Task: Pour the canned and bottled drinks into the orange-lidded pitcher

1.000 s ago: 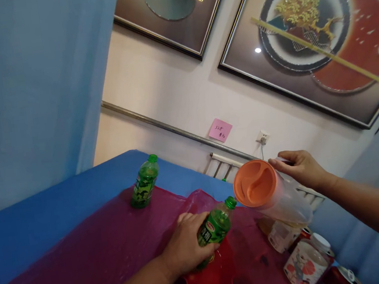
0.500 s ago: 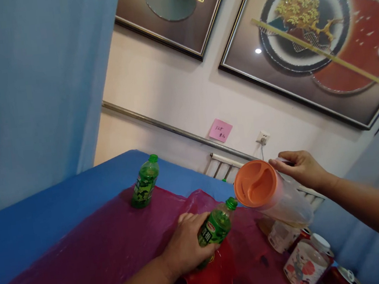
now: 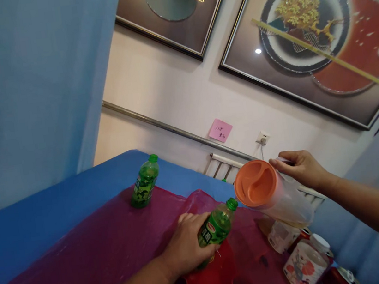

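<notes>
Two grips — left hand (image 3: 189,244) round a green bottle (image 3: 217,225), right hand (image 3: 301,171) holding a tilted pitcher (image 3: 273,194).

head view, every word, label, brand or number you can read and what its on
"32", handwritten on the pink note; its other marks are unclear.
Held green bottle: label characters too small and blurred.
Standing green bottle: label too blurred.
White label below the orange-lidded pitcher: too small.
Jar with red print: no readable text.

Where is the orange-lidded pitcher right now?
In the head view, the pitcher is right of centre, tilted, held in the fingers of the right hand. Its orange lid shows just up and right of the green bottle in the left hand.
</notes>
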Demonstrator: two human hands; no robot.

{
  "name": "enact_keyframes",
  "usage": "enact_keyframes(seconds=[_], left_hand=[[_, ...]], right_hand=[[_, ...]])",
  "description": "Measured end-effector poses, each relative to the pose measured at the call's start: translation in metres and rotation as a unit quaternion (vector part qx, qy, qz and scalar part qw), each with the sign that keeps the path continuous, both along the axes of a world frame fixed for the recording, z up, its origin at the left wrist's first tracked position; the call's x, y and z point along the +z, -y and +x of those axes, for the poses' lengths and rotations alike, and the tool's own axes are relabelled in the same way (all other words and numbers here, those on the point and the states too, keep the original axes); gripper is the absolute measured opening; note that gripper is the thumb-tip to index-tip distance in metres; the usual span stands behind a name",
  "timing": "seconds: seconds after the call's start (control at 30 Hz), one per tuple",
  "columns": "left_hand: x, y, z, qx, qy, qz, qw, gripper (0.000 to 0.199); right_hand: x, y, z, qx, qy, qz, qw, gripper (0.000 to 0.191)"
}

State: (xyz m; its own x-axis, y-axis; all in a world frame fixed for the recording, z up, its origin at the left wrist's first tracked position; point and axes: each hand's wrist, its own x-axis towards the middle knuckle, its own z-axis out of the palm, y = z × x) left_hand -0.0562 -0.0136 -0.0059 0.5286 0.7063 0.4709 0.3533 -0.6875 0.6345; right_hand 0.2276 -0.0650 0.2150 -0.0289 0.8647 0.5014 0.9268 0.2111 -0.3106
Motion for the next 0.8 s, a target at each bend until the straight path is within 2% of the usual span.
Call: enact_keyframes(seconds=[0.8], left_hand=[[0.0000,0.0001,-0.0008,0.002,-0.005,0.002,1.000,0.055]], right_hand=[[0.0010,0.0020,-0.0015,0.011,0.010,-0.004,1.000,0.058]])
